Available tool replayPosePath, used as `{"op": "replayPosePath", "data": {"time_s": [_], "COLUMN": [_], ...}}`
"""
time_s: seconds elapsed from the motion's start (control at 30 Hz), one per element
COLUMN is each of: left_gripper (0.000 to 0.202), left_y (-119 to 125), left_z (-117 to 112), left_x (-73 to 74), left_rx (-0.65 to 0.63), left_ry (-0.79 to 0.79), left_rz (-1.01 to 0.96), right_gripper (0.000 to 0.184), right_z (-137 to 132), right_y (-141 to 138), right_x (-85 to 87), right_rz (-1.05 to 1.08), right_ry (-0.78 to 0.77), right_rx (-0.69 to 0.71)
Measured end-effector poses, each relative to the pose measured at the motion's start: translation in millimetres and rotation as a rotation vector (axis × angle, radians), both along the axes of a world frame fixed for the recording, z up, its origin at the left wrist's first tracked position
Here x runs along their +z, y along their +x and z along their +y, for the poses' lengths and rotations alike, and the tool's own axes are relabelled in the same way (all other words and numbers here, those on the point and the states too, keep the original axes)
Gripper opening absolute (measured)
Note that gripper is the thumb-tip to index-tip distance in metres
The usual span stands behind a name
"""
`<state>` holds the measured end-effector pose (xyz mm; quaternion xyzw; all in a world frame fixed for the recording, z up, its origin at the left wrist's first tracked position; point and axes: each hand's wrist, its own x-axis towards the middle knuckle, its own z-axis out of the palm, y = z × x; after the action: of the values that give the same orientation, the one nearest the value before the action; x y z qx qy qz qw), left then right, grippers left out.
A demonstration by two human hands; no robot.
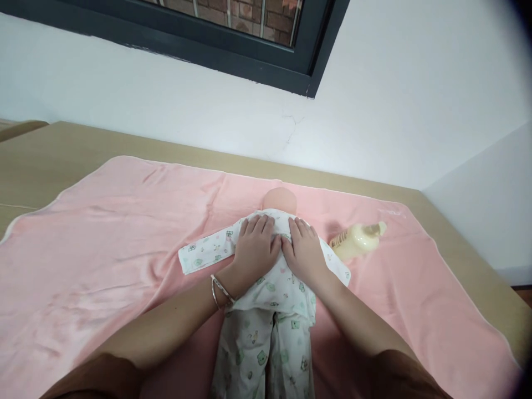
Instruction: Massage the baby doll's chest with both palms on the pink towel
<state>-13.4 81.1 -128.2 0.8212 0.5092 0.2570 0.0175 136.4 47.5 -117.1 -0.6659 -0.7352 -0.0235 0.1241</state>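
Note:
A baby doll [280, 200] lies on a pink blanket, its rounded head at the far end. It wears a white printed top [274, 288] and matching trousers [286, 354]. My left hand [256, 248] rests flat on the left side of the top's chest, a bracelet [221, 292] at its wrist. On the right side of the chest lies my right hand [305, 250], palm down with fingers stretched out. The two thumbs almost meet in the middle. One sleeve [208, 252] reaches out to the left; the other slants down to the right, partly behind my right hand.
A cream pump bottle [357, 241] lies on its side on the pink blanket [137, 221], right of the doll. Under the blanket is a wooden table [95, 138], its far edge against a white wall [233, 116]. A dark-framed window [249, 61] is above.

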Motion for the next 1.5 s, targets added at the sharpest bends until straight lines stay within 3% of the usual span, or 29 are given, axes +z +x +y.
{"op": "replayPosePath", "data": {"time_s": [0.2, 0.4, 0.5, 0.63, 0.77, 0.87, 1.07, 1.17, 1.37, 1.5], "left_gripper": [0.042, 0.046, 0.047, 0.038, 0.043, 0.041, 0.046, 0.043, 0.046, 0.042], "left_y": [-2.1, -3.3, -2.4, 0.3, -0.6, -2.7, -2.8, -1.3, -1.3, -1.8], "left_z": [-30.2, 6.1, 17.0, -1.3, -24.6, -19.5, 13.8, 6.4, -29.6, -20.9], "left_x": [15.9, 4.5, -2.4, 2.0, 12.3, 13.0, 1.0, 2.6, 12.6, 13.0], "left_rx": [-0.117, -0.001, -0.021, -0.052, -0.146, -0.131, -0.009, -0.043, -0.128, -0.102], "left_ry": [0.058, 0.001, 0.026, 0.064, 0.077, 0.046, 0.018, 0.045, 0.067, 0.057], "left_rz": [0.254, 0.059, 0.026, 0.088, 0.202, 0.179, 0.003, 0.067, 0.21, 0.157], "right_gripper": [0.06, 0.056, 0.056, 0.053, 0.052, 0.051, 0.063, 0.063, 0.053, 0.049], "right_z": [-41.5, 7.0, 21.3, 5.2, -20.6, -22.4, 10.7, 11.2, -23.8, -16.1], "right_y": [-13.3, 3.8, 6.4, -2.2, -13.6, -14.1, 4.0, 4.7, -10.7, -6.5], "right_x": [15.1, 4.5, -2.0, 1.5, 11.3, 12.3, 6.3, 8.4, 15.9, 13.1], "right_rz": [-0.212, -0.022, 0.023, -0.02, -0.155, -0.143, 0.019, 0.049, -0.099, -0.009], "right_ry": [-0.044, -0.083, -0.067, -0.016, 0.027, 0.019, -0.139, -0.164, -0.048, -0.04], "right_rx": [0.12, 0.001, -0.017, -0.009, 0.058, 0.061, 0.034, 0.036, 0.091, 0.095]}}
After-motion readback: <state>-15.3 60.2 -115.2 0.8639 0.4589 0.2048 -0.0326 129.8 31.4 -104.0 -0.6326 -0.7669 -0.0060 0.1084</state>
